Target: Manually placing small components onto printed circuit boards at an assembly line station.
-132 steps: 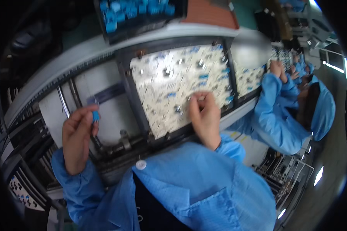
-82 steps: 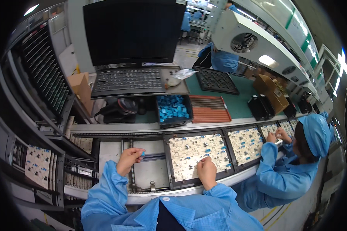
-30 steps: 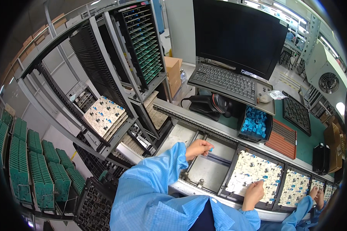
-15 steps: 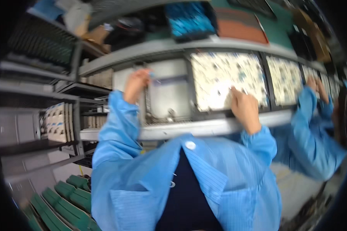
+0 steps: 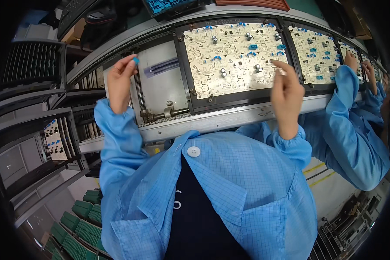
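My left hand [image 5: 120, 82] is raised over the grey conveyor plate [image 5: 160, 91], fingers pinched on a small blue component [image 5: 136, 60]. A cream circuit board [image 5: 234, 52] in a black frame lies on the line, dotted with blue and silver parts. My right hand [image 5: 285, 93] hovers at that board's right edge, fingertips curled together near the frame; I cannot make out anything between them. Both arms wear light blue sleeves.
A second circuit board [image 5: 316, 47] lies to the right, where another person in a blue coat [image 5: 355, 121] works with a hand [image 5: 351, 60] on it. A bin of blue parts [image 5: 173, 5] stands behind the line. Racks [image 5: 34, 130] stand at left.
The view has swung down from the monitor and shelves to the conveyor. My left hand stays raised with the blue part; my right hand has lifted off the board to its right edge.
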A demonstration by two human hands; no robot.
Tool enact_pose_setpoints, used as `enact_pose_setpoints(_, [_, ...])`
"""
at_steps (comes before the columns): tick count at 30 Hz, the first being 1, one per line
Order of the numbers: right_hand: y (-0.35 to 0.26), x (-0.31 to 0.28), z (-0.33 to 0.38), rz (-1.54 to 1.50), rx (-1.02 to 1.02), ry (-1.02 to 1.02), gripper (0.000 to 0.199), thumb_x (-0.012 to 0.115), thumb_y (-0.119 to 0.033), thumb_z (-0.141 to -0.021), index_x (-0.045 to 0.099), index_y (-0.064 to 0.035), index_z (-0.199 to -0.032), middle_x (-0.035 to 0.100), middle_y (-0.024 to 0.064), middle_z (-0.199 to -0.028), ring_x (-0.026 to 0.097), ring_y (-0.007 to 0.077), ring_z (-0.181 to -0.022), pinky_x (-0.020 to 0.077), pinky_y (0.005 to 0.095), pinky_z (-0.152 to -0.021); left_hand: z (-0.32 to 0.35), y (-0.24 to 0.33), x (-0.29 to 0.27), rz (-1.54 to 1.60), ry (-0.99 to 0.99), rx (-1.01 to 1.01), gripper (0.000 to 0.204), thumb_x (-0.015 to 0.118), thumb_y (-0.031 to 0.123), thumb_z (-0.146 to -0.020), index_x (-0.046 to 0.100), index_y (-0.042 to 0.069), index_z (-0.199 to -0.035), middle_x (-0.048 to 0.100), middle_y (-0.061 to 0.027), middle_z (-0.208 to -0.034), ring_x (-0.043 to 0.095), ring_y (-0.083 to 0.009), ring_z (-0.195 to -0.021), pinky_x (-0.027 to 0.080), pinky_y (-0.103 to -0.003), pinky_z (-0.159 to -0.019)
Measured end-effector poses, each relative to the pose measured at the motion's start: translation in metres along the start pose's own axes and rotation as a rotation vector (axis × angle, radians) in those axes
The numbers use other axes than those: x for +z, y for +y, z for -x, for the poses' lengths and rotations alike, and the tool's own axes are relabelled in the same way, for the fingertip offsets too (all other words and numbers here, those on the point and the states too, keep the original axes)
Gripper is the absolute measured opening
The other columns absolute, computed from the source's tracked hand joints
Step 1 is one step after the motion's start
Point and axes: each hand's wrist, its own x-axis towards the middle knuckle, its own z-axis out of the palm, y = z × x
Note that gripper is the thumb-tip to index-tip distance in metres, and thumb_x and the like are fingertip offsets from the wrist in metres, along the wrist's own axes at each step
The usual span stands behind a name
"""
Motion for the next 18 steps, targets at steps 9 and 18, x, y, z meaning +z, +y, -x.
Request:
enact_pose_setpoints(9, [0.034,-0.001,0.036,-0.193,-0.313,-0.021,0.021,0.054,0.004,-0.085,0.066,0.0004,-0.103,0.065,0.0056,-0.073,0.050,0.0080,-0.051,0.0382,0.0230,-0.049,0.071,0.052,0.173,-0.258,-0.453,0.273,0.021,0.066,0.004,-0.082,0.066,-0.002,-0.101,0.064,-0.0132,-0.085,0.064,-0.0167,-0.071,0.052,-0.026,-0.065])
enact_pose_setpoints(18, [0.045,0.006,0.047,-0.215,-0.513,-0.301,0.024,0.061,0.000,-0.069,0.067,-0.0044,-0.091,0.059,0.0080,-0.061,0.058,0.0230,-0.053,0.0471,0.0340,-0.049,0.083,0.043,0.240,-0.523,-0.484,0.463,0.011,0.066,0.014,-0.081,0.069,0.008,-0.089,0.064,-0.0137,-0.071,0.063,-0.0288,-0.065,0.051,-0.036,-0.061])
